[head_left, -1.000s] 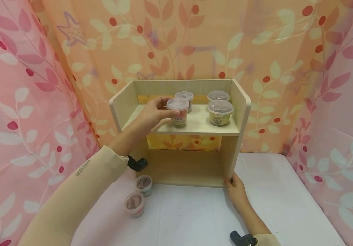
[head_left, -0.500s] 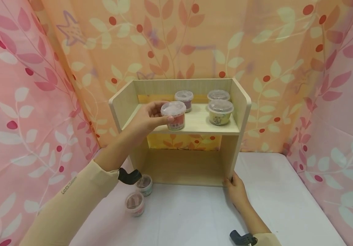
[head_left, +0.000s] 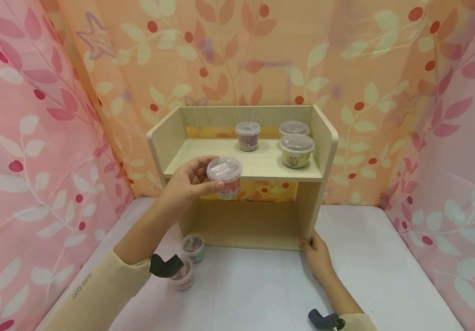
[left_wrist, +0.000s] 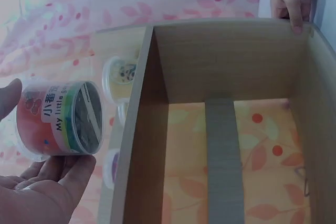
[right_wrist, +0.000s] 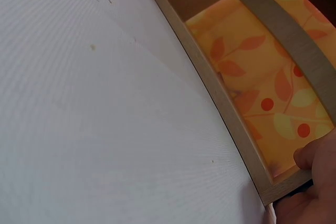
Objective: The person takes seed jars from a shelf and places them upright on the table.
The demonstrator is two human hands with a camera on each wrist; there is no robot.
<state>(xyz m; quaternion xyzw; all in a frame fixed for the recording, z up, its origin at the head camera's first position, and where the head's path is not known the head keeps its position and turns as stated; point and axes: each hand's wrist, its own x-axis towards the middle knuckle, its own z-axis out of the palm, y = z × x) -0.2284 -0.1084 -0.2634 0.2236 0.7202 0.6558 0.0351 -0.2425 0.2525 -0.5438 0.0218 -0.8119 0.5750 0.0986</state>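
Observation:
My left hand (head_left: pixel 181 186) holds a small lidded plastic cup (head_left: pixel 227 178) between thumb and fingers, in front of the wooden desk shelf (head_left: pixel 204 154). The cup's red label with printed characters shows in the left wrist view, where the cup (left_wrist: pixel 50 119) looks turned sideways. On the upper board stand a purple-labelled cup (head_left: pixel 247 138) and, at the right, a wider yellow cup (head_left: pixel 296 156) with a similar lidded tub (head_left: pixel 294 127) partly hidden behind it. My right hand (head_left: pixel 319 256) grips the lower front edge of the shelf's right side panel, thumb on the inner face.
Two more lidded cups, one greenish (head_left: pixel 193 249) and one pinkish (head_left: pixel 184 279), stand on the white tabletop (head_left: pixel 245 289) by the shelf's lower left corner. My left wrist camera (head_left: pixel 166 265) partly covers the pinkish one. Patterned curtains (head_left: pixel 237 55) enclose the back and sides.
My left hand has drawn the red-labelled cup from over the upper board toward me, down and to the left, uncovering the purple-labelled cup. The right hand stays on the side panel.

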